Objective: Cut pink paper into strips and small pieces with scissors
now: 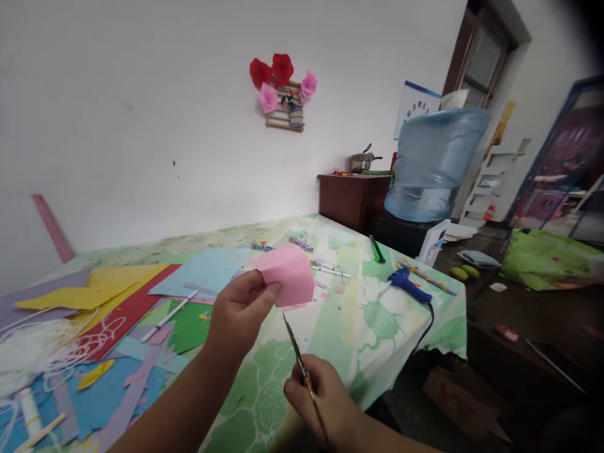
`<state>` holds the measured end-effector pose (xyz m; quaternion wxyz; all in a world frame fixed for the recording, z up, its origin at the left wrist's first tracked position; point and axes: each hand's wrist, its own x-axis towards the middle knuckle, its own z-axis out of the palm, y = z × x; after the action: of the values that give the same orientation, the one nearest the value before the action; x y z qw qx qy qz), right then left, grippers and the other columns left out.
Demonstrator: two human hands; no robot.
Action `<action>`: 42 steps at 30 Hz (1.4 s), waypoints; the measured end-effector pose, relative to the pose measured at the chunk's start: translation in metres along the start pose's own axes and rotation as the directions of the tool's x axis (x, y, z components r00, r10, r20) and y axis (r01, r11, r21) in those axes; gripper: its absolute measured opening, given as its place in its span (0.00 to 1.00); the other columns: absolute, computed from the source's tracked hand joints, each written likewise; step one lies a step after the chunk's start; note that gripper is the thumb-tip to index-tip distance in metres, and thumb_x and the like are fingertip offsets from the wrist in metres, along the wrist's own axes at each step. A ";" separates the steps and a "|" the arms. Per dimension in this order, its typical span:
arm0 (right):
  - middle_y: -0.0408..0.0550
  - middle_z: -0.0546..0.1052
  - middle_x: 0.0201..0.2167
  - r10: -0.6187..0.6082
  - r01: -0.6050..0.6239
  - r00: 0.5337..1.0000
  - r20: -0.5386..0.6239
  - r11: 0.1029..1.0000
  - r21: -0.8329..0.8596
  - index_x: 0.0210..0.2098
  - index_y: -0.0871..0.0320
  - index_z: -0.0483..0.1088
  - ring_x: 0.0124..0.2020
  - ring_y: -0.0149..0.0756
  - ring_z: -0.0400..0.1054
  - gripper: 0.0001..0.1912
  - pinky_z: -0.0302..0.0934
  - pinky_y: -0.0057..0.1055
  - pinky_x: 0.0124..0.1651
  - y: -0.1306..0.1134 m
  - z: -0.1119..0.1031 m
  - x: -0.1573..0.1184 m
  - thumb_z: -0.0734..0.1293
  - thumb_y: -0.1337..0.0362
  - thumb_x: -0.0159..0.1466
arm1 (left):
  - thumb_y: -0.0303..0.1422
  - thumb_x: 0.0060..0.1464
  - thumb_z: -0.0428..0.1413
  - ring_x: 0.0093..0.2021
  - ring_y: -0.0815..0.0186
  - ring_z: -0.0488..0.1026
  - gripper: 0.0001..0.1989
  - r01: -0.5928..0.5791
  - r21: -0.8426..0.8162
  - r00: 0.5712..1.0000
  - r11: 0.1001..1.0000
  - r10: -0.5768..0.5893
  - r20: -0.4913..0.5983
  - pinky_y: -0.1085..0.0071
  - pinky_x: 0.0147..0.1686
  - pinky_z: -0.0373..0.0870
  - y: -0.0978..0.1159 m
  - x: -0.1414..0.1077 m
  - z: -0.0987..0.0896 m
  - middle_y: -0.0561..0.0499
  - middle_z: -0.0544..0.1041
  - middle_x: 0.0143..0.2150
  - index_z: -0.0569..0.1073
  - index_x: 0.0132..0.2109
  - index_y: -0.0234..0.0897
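A pink piece of paper (290,274) with a rounded right edge is pinched between the thumb and fingers of my left hand (243,305), held up over the table. My right hand (318,393) grips a pair of scissors (297,349), their tips pointing up just below the paper and apart from it. Whether the blades are spread cannot be made out. Behind the pink paper, small paper scraps (321,286) and white pens (333,272) lie on the patterned tablecloth (278,377).
Coloured sheets, including a red one (136,308), a tangle of white string (38,346) and paper strips cover the left side. A blue glue gun (410,286) with its cord and a green utility knife (376,249) lie right. A water dispenser bottle (431,167) stands beyond the table.
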<state>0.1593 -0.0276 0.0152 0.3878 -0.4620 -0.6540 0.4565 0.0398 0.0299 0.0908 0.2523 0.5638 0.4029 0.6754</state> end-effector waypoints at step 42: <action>0.38 0.56 0.16 -0.007 0.010 0.999 -0.031 0.996 0.090 0.21 0.60 0.56 0.20 0.25 0.50 0.09 0.47 0.22 0.22 0.011 0.007 0.021 0.57 0.62 0.53 | 0.35 0.45 0.49 0.31 0.70 0.64 0.08 0.108 0.187 0.993 0.976 -0.097 -0.066 0.77 0.32 0.58 -0.009 -0.008 0.019 0.54 0.69 0.29 0.68 0.31 0.36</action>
<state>0.1497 -0.0074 0.0045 0.4203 -0.4482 -0.6287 0.4766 0.0593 0.0331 0.0797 0.2204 0.5445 0.5013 0.6353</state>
